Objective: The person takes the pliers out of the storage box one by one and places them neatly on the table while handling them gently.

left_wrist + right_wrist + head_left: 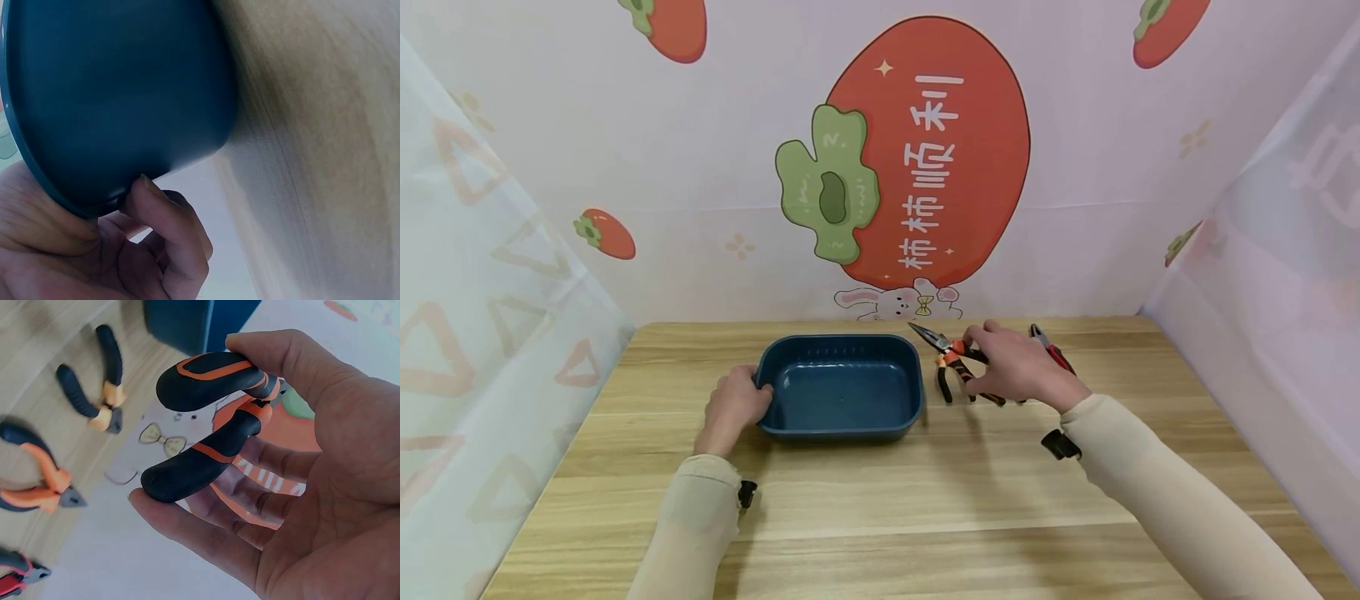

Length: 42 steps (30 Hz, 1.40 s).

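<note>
A dark blue rectangular plastic bin (842,392) stands on the table. My left hand (735,408) grips its left end, thumb over the rim; in the left wrist view its curled fingers (172,231) touch the outside wall. Right of the bin, my right hand (1015,362) holds a pair of long-nose pliers (929,335) up off the table, tip pointing to the far left. The black and orange handles (194,459) lie between thumb and fingers in the right wrist view, spread apart.
Orange-and-black pliers (109,387) and a second such pair (47,481) lie on the wooden table (850,517). Red-and-black pliers (1056,352) lie at the far right. A printed cloth wall (737,167) stands behind the table, with cloth at both sides.
</note>
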### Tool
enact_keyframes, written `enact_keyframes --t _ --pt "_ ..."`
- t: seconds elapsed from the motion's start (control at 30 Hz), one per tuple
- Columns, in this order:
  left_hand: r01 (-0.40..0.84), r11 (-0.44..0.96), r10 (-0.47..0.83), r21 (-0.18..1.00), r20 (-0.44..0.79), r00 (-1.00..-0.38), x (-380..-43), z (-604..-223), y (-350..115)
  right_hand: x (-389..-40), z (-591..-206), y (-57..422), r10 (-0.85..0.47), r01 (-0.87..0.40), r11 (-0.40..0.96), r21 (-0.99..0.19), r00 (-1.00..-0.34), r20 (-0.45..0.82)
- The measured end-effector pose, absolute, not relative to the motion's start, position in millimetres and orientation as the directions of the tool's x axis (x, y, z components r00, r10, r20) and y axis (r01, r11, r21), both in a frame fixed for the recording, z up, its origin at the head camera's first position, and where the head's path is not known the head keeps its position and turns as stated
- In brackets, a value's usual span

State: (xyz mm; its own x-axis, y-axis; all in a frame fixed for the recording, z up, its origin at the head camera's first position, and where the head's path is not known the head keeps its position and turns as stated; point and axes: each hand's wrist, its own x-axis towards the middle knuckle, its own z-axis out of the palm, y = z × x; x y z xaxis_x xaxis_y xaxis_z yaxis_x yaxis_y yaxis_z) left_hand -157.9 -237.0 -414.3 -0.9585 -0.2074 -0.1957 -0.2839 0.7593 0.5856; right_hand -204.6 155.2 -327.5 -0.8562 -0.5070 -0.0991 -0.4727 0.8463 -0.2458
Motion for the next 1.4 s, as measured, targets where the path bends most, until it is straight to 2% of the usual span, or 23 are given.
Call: enact_keyframes --t 0.77,1.4 --pt "-0.303 0.759 -0.221 0.576 -0.209 -0.952 -158.6 -414.3 -236.8 -218.1 -337.9 212.9 -0.366 -0.328 0.905 -0.270 -0.925 -0.103" --pt "-0.306 0.756 -0.218 0.579 -0.218 -0.951 -160.7 -415.3 -238.4 -227.3 -350.8 265.3 -0.318 -0.266 0.918 -0.293 -0.936 -0.147"
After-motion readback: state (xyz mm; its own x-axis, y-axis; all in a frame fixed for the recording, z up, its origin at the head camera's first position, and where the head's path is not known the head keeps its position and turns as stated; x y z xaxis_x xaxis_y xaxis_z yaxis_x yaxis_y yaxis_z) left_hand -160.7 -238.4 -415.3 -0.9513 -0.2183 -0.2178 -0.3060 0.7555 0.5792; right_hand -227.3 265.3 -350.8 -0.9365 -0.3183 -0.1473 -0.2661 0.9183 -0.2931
